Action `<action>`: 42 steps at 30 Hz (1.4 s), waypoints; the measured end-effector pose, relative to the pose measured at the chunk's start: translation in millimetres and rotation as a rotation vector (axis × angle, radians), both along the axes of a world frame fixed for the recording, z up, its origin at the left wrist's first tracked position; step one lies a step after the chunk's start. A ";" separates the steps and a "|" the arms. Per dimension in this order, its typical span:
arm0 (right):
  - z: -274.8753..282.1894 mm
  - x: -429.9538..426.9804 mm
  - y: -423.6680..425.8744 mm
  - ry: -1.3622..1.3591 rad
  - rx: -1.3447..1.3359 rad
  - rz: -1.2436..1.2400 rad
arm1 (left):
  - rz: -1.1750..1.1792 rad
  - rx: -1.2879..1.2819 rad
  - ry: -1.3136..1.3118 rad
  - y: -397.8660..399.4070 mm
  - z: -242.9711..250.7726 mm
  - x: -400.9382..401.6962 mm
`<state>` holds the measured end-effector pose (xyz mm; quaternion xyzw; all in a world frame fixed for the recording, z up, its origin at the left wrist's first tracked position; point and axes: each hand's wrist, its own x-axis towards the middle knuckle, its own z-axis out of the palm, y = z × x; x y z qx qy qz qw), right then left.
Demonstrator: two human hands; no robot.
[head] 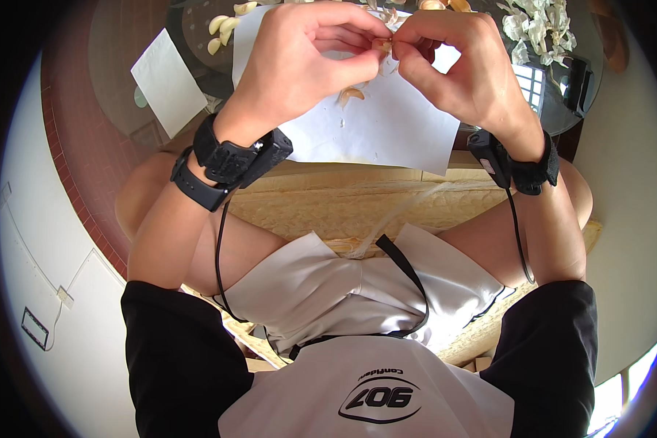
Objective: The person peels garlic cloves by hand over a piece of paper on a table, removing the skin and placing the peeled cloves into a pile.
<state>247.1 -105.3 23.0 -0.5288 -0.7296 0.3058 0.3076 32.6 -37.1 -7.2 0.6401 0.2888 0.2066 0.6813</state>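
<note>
A small garlic clove (382, 45), with brownish skin on it, is pinched between the thumb and fingers of my left hand (312, 65). My right hand (465, 65) meets it from the other side, thumb and forefinger closed at the clove's edge. My fingers partly hide the clove. Both hands are above a white sheet of paper (372, 134). Loose tan garlic skin (352, 94) lies on the sheet just below the clove. Beyond my left hand, several peeled garlic cloves (224, 27) rest beside the paper.
The paper lies on a round glass table (197, 60). A heap of pale garlic skins (539, 27) is at the far right. Unpeeled garlic (432, 4) shows at the top edge. A smaller white sheet (167, 82) lies left. Cables (223, 257) hang from devices strapped to both wrists.
</note>
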 end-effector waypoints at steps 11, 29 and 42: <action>0.2 4.9 2.1 0.048 -0.052 -0.026 | 0.014 0.045 -0.002 2.4 -0.5 -0.2; 4.6 8.8 4.9 0.114 -0.044 -0.077 | 0.027 -0.034 -0.015 10.9 9.2 1.1; 4.6 10.2 3.7 0.143 -0.028 -0.108 | 0.121 -0.226 -0.114 15.8 8.2 -3.1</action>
